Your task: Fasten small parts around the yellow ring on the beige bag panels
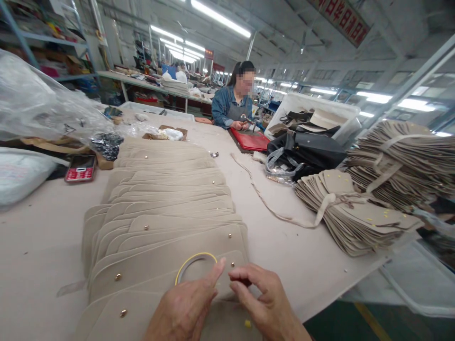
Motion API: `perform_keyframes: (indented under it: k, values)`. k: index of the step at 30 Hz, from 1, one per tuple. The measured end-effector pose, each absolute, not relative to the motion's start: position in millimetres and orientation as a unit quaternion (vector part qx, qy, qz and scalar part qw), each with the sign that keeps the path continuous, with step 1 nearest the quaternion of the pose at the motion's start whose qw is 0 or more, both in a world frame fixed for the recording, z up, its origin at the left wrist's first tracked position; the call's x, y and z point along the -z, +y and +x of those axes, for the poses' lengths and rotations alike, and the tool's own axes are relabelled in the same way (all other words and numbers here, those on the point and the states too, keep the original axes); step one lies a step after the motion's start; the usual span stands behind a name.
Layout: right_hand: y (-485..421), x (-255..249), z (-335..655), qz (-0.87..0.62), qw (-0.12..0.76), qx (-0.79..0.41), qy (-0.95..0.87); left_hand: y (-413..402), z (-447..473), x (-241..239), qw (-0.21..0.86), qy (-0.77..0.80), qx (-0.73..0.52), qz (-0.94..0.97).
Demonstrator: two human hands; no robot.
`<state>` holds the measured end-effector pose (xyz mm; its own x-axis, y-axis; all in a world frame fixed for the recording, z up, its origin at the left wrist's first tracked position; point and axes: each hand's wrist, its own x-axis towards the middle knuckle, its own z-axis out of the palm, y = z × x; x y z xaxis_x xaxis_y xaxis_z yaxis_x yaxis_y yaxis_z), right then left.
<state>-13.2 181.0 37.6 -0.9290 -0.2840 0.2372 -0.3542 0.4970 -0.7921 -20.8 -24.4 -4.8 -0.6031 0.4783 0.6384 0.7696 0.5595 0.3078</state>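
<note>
My left hand [185, 303] is closed on a narrow roll of tape [195, 258] with a yellow edge; the ring stands up past my knuckles. To its right, my right hand [261, 298] is curled, thumb and fingertips drawn close together; anything pinched there is too small to make out. Both hands are over the near end of a long overlapping row of beige flat pieces [167, 246], which have rounded corners and small gold-coloured studs [123, 313]. A small yellow tab [248, 323] shows on the piece beneath my right hand.
Tied bundles of beige pieces [351, 203] lie at right, with a loose strap [284, 219] trailing. Behind are a black bag [309, 154] and a white bin [320, 106]. A red-and-black phone [81, 168] and plastic wrap [46, 99] are left. A co-worker [231, 104] sits across the table.
</note>
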Motion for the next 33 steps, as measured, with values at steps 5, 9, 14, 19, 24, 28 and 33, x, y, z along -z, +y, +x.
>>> perform_keyframes:
  k: [5, 9, 14, 19, 24, 28, 33]
  values:
    - [169, -28, -15, 0.289, 0.112, -0.428, -0.849, -19, -18, 4, 0.272, -0.859, 0.265, -0.343]
    - [167, -20, -16, 0.323, 0.123, -0.395, -0.851, -15, -16, 4, 0.282, -0.856, 0.260, -0.346]
    - [163, -9, -13, 0.297, 0.173, -0.355, -0.869, -16, -11, 11, 0.214, -0.862, 0.288, -0.359]
    - [159, -5, -14, 0.274, 0.263, -0.312, -0.871, -19, -13, 17, 0.164, -0.859, 0.315, -0.369]
    - [156, -7, -13, 0.163, 0.206, -0.391, -0.882, -14, -15, 17, 0.172, -0.868, 0.300, -0.357]
    - [155, -4, -10, 0.003, 0.027, -0.524, -0.852, -5, -16, 18, 0.208, -0.849, 0.343, -0.342]
    - [157, -3, -6, 0.026, 0.038, -0.508, -0.860, 0, -12, 16, 0.236, -0.836, 0.378, -0.320]
